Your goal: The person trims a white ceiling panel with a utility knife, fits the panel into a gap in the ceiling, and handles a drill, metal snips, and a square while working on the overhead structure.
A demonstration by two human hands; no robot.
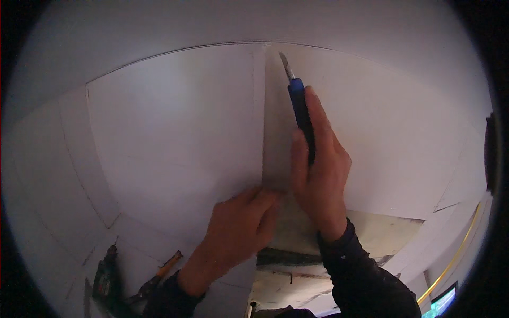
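Observation:
My right hand is closed round a utility knife with a blue and black handle. Its bare blade points up, close to the seam at the right edge of a large white panel. Lower down along that same edge is my left hand, its fingers curled together at the panel's border. What lies between those fingers is hidden. To the right of the seam a second pale panel extends behind my right hand.
At the lower left lie a dark green drill and a tool with an orange handle. Below my hands is a gap with a beige surface. A yellow cable and a lit screen show at the lower right.

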